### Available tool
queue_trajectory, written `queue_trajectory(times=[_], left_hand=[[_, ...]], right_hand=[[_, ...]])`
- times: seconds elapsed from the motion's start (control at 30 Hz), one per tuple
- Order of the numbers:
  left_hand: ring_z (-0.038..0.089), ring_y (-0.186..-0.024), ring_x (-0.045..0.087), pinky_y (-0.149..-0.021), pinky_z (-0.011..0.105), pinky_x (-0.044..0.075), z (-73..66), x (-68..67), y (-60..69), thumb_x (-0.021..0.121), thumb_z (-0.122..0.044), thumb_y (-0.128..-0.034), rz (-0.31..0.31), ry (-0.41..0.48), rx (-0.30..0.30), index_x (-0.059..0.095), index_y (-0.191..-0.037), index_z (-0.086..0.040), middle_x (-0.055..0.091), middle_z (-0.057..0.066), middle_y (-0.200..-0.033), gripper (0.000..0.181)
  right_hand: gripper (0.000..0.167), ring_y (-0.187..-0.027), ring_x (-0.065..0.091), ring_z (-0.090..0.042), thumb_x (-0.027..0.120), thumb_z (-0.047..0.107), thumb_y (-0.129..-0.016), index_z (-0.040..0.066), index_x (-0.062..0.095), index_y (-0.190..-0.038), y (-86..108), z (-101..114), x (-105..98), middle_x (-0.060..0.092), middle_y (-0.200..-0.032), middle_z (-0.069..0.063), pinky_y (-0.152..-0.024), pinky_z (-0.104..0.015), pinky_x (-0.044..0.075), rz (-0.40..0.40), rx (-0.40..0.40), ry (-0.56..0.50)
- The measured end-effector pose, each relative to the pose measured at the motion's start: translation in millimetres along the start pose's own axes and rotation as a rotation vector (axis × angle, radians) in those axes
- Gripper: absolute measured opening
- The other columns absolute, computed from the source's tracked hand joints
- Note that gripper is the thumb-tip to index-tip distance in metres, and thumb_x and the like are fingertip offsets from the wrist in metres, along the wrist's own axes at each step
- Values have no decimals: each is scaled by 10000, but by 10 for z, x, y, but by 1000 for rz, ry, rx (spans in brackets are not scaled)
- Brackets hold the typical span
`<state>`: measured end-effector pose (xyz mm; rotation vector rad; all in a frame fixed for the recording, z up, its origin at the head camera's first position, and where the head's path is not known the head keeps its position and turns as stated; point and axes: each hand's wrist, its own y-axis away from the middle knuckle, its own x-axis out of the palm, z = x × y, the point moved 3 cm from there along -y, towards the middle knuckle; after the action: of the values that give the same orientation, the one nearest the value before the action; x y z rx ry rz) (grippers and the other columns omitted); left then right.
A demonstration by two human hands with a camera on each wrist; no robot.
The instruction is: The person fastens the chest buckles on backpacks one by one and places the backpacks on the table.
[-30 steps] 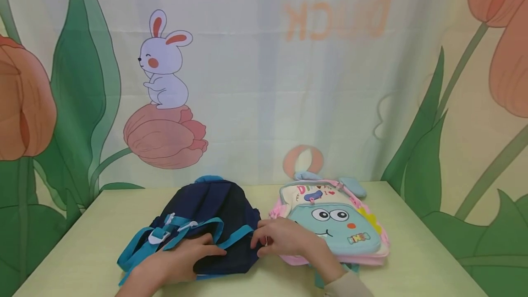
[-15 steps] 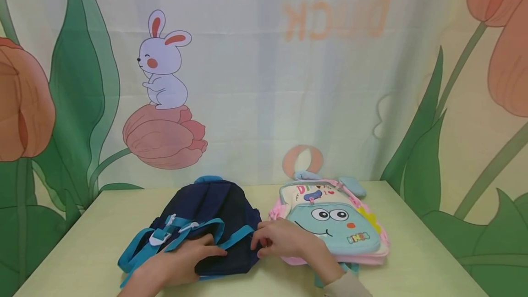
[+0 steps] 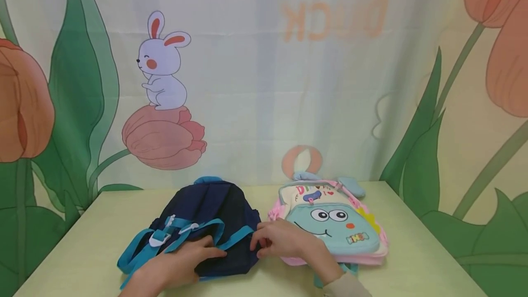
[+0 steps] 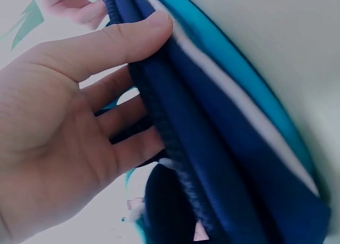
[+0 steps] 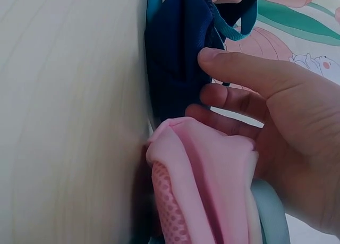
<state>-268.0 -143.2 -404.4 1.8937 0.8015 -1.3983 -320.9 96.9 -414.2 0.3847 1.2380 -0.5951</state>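
Observation:
A navy backpack [image 3: 231, 200] with teal straps lies back panel up on the table. My left hand [image 3: 179, 260] reaches beneath the loose straps at its near edge. In the left wrist view, that hand [image 4: 64, 116] holds the bag's rim, thumb on the side and fingers over the back panel. My right hand [image 3: 284, 239] is at the bag's right edge with curled fingers. The right wrist view has the thumb of this hand [image 5: 287, 116] against the navy cloth [image 5: 175, 58]; part of its grip is hidden.
A pink and mint backpack [image 3: 342, 237] with a cartoon face lies close on the right, partly under my right hand and forearm. A printed curtain [image 3: 247, 81] hangs behind the pale table [image 3: 416, 242].

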Motion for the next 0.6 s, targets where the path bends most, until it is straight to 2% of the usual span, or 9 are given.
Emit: queue_trajectory(times=[0.17,0.23,0.3,0.37,0.5,0.6], left_hand=[[118,-926,505,-831,392,528,-59,0,24,814,-121,-790,33,44,-76,655,-1264,-352,554,-86,-1013,550],[118,-900,511,-824,396,532,-94,-16,49,794,-133,-815,58,83,-102,656,-1261,-341,556,-86,-992,512],[103,-890,515,-821,384,532,-139,-47,86,778,-160,-837,76,113,-101,648,-1270,-345,561,-104,-990,488],[69,-886,533,-799,340,534,-191,-92,133,752,-188,-869,87,161,-67,636,-1284,-352,574,-133,-999,461],[-13,-905,574,-786,263,535,-289,-215,239,691,-241,-930,79,278,69,620,-1315,-324,633,-171,-1073,400],[-40,-905,584,-789,227,527,-321,-303,299,644,-247,-966,69,372,141,628,-1313,-289,659,-170,-1086,350]], right_hand=[[101,-707,495,45,722,259,-910,256,743,-1008,8,16,-34,544,-804,152,-674,-129,421,-27,-18,-15],[90,-715,495,46,717,257,-914,252,742,-1000,11,19,-50,548,-809,155,-681,-129,421,-40,-27,-14],[81,-721,496,49,708,258,-920,255,739,-995,15,19,-65,551,-817,158,-685,-128,423,-49,-31,-15],[78,-721,500,48,702,263,-925,260,737,-994,19,12,-73,553,-824,162,-684,-129,427,-56,-27,-18],[78,-719,507,46,693,270,-933,264,736,-997,25,-2,-78,557,-834,166,-677,-135,438,-62,-13,-41],[79,-718,510,45,687,270,-938,267,736,-998,26,-10,-69,560,-837,166,-675,-138,442,-64,-11,-53]])
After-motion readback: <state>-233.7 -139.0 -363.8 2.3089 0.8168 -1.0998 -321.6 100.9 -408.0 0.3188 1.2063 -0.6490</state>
